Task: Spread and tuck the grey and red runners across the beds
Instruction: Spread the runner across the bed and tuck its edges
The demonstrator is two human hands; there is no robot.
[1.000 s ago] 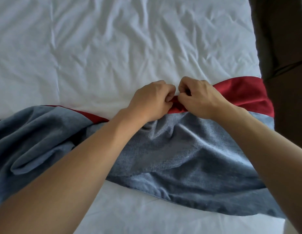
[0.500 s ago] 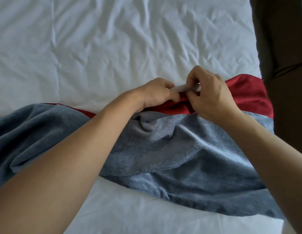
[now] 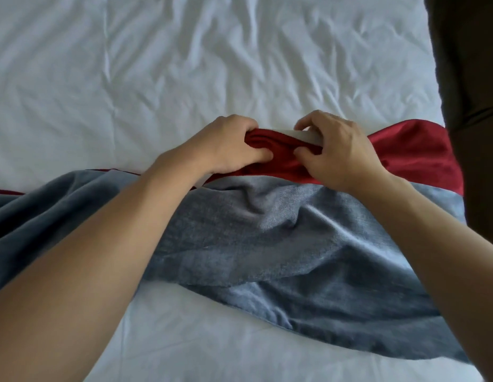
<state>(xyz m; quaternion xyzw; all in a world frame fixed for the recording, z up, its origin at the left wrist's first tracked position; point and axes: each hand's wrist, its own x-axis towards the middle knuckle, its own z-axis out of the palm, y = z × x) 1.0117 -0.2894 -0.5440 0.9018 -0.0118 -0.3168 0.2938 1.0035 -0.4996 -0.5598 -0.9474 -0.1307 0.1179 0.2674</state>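
I read the runner (image 3: 281, 238) as soft, light and floppy, best held along its red edge (image 3: 405, 150). It lies rumpled across the frame's middle on the bed (image 3: 184, 64). My left hand (image 3: 228, 144) and right hand (image 3: 339, 150) pinch that bunched edge. Wrinkled white sheet; dark floor (image 3: 474, 78) at upper right.

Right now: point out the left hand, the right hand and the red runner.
left hand (image 3: 228, 146), head view, back of the hand.
right hand (image 3: 340, 150), head view, back of the hand.
red runner (image 3: 413, 150), head view, flat red part right of the hands.
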